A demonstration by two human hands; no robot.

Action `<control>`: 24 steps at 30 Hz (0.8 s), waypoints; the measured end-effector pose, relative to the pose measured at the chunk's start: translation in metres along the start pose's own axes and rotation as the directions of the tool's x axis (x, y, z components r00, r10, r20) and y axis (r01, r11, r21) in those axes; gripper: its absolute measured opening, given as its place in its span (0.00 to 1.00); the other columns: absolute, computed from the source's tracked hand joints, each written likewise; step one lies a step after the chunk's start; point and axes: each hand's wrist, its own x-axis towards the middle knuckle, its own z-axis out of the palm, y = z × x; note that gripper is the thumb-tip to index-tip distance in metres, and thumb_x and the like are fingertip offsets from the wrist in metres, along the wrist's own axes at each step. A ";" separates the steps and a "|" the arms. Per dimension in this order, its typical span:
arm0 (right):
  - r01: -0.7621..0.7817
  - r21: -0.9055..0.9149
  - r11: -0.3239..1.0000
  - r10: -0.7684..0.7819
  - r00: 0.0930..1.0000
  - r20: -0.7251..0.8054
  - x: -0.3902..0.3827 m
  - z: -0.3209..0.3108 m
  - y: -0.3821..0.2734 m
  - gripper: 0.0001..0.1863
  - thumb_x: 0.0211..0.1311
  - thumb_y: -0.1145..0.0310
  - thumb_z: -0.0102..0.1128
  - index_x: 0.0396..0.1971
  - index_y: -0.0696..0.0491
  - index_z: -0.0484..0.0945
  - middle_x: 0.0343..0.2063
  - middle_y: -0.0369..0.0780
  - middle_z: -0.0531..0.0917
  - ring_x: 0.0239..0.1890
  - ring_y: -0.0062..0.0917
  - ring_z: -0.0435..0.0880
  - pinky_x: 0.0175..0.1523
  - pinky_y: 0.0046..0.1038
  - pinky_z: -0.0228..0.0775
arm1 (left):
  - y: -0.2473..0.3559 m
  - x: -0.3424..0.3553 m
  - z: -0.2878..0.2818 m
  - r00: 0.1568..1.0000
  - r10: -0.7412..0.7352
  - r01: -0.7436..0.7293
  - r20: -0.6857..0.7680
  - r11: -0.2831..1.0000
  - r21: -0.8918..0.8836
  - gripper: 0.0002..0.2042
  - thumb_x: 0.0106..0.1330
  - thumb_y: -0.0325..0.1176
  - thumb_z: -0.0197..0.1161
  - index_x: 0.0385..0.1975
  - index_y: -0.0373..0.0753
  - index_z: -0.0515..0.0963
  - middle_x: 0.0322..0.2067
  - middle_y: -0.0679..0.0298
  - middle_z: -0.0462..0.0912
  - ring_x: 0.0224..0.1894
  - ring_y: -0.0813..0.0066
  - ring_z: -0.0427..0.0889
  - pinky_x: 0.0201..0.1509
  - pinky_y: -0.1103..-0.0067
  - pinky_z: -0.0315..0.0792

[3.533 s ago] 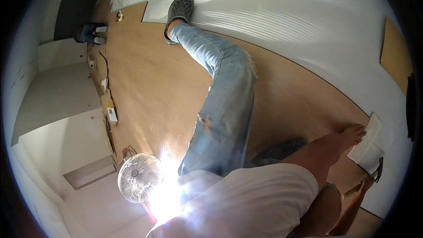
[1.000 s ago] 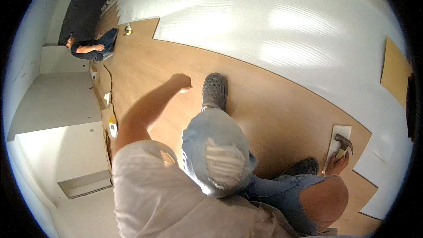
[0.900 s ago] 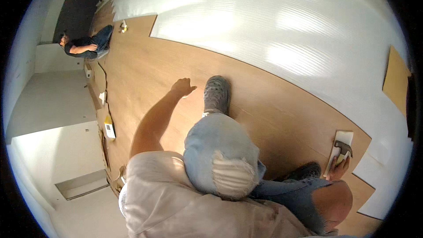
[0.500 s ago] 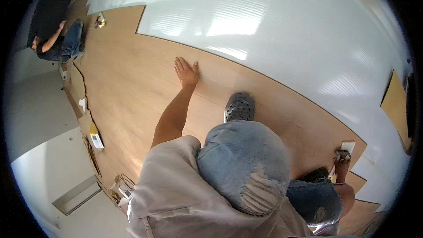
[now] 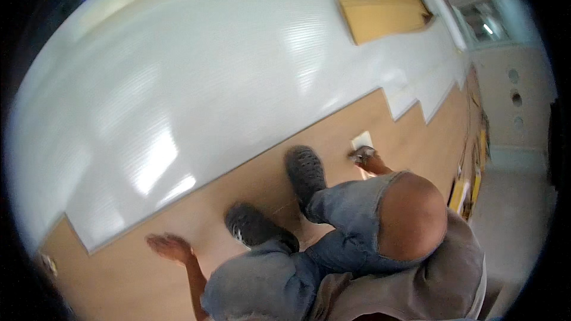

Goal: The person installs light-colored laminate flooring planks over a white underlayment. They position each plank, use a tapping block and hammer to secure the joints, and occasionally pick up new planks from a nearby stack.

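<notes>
Tan plank floor (image 5: 196,226) beside white underlay sheet (image 5: 196,83); loose yellow boards (image 5: 380,15) on the underlay

Glossy white underlay (image 5: 196,83) — matt wood-look planks (image 5: 119,279).

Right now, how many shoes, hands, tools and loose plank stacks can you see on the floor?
Dark shoes: 2, one and another
Hands: 2, left hand flat on the laid wood floor, right hand on a blurred tool
Tool: 1
Loose plank stack: 1
Total: 6
</notes>
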 end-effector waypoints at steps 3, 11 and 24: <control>-0.032 -0.004 0.999 0.033 0.993 0.115 -0.003 0.003 -0.004 0.32 0.64 0.46 0.63 0.57 0.56 0.75 0.56 0.48 0.78 0.54 0.44 0.80 0.56 0.42 0.74 | 0.006 0.000 0.006 0.999 0.032 -0.032 -0.001 0.996 0.085 0.29 0.81 0.46 0.37 0.72 0.28 0.58 0.73 0.44 0.57 0.75 0.47 0.56 0.76 0.57 0.54; 0.169 -0.112 0.979 -0.082 0.834 0.546 0.040 0.000 -0.049 0.27 0.67 0.47 0.60 0.52 0.56 0.80 0.50 0.45 0.84 0.49 0.37 0.85 0.52 0.39 0.77 | 0.047 0.034 -0.026 0.831 0.458 -0.477 0.316 0.879 -0.020 0.31 0.80 0.47 0.40 0.72 0.28 0.56 0.74 0.44 0.55 0.75 0.43 0.55 0.78 0.55 0.49; -0.021 0.612 0.790 0.384 0.795 -0.470 0.325 -0.294 -0.024 0.22 0.70 0.56 0.50 0.53 0.59 0.72 0.48 0.53 0.83 0.52 0.45 0.83 0.55 0.42 0.76 | 0.277 0.219 0.009 0.184 0.738 -0.864 0.649 0.437 -0.251 0.35 0.65 0.44 0.67 0.71 0.41 0.64 0.76 0.47 0.49 0.77 0.48 0.50 0.80 0.58 0.48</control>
